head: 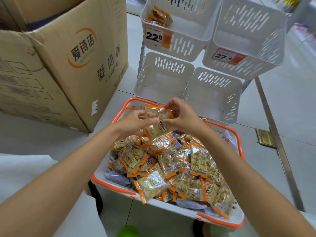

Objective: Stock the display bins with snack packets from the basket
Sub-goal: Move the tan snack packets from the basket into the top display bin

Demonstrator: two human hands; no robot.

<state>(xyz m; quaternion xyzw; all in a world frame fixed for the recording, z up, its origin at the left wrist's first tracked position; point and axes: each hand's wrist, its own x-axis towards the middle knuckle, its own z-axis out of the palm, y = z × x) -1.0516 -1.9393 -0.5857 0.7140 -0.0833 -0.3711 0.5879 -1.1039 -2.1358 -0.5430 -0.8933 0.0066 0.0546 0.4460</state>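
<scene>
1. The left hand [135, 123] and the right hand [182, 117] meet over the far end of the basket [220, 219], just above the frame's centre. Both hold one snack packet [154, 111] between them.
2. The left hand's fingers curl round the packet's 9 o'clock side. The right hand pinches its 3 o'clock edge with bent fingers.
3. The held packet is clear with orange sealed edges and pale snacks inside. It is lifted above the heap and has not reached any bin.
4. The basket is white with an orange rim and stands on the floor at 6 o'clock. It holds a heap of similar packets [179, 168], with a few purple ones among them.
5. Four white slotted display bins stand at 12 to 1 o'clock of the basket, in two tiers.
6. The upper left bin [186, 48] carries a price tag reading 22.8 [154, 37] and holds a few packets [159, 17] in its far left corner.
7. The upper right bin [248, 36] carries a tag reading 27.6 [225, 56].
8. The lower left bin [164, 79] and the lower right bin [213, 93] sit just beyond the basket's far rim.
9. A large cardboard box [68, 65] with printed lettering stands at 10 o'clock.
10. A blurred green object [128, 231] shows at the frame's bottom edge.
</scene>
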